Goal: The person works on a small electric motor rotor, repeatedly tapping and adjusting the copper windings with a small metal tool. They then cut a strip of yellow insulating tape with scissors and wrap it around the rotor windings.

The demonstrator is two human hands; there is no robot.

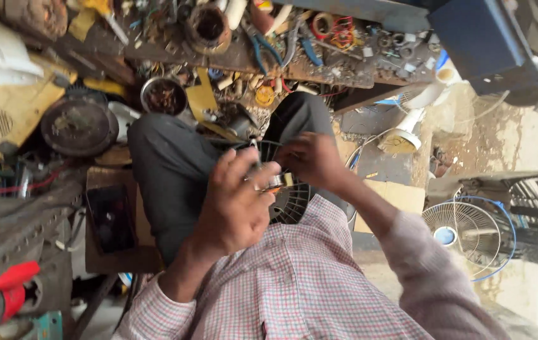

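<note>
A black round fan grille point(291, 203) with a small motor part rests on my lap, over my grey trousers point(168, 170). My left hand point(237, 204) is closed around a small shiny metal piece point(275, 182) at the grille's middle. My right hand point(312, 160) is just beyond it, its fingertips pinching at the same spot on the upper side of the grille. The two hands almost touch. What lies under my fingers is hidden. My checked shirt sleeves fill the lower part of the view.
A cluttered wooden workbench point(344, 72) with pliers, wire coils and small parts runs along the top. A metal bowl of scraps point(164, 96) and a dark round disc point(79, 126) sit left. A blue-rimmed fan guard point(468, 234), a white fan base point(401, 135) and cardboard point(398, 196) lie right.
</note>
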